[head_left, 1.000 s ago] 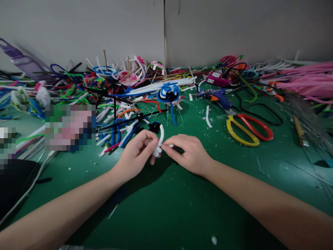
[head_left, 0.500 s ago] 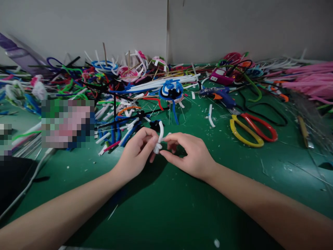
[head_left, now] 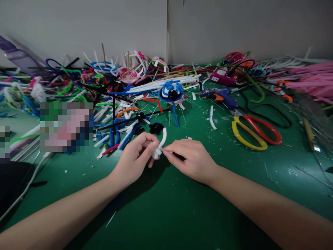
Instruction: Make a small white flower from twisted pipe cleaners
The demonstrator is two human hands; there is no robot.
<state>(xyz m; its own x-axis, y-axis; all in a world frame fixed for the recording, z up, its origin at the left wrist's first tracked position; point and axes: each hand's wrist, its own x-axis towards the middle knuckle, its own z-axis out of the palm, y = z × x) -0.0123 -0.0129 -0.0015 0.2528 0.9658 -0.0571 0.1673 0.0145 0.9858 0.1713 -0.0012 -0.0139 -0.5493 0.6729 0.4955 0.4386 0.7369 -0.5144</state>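
A white pipe cleaner (head_left: 163, 137) is bent into small loops at its lower end, with one free end curving upward. My left hand (head_left: 137, 154) is closed on the looped part, pinching it between thumb and fingers. From the other side, my right hand (head_left: 191, 158) pinches a short end of the same pipe cleaner between thumb and forefinger. Just beyond the fingertips lies a black pipe-cleaner flower (head_left: 156, 128). Farther back sits a round blue, white and black pipe-cleaner piece (head_left: 171, 92) with a blue strand hanging down.
Scissors with yellow and red handles (head_left: 256, 133) lie to the right, near a blue glue gun (head_left: 221, 97). A cut white piece (head_left: 212, 117) rests left of them. Pink pipe cleaners (head_left: 312, 81) fill the back right. Coloured offcuts (head_left: 114, 133) spread across the left. A white cable (head_left: 28, 185) runs at far left.
My right thumb and forefinger have closed on the short end of the white pipe cleaner; they were apart before. The upright end now leans more to the right. The view has shifted slightly.
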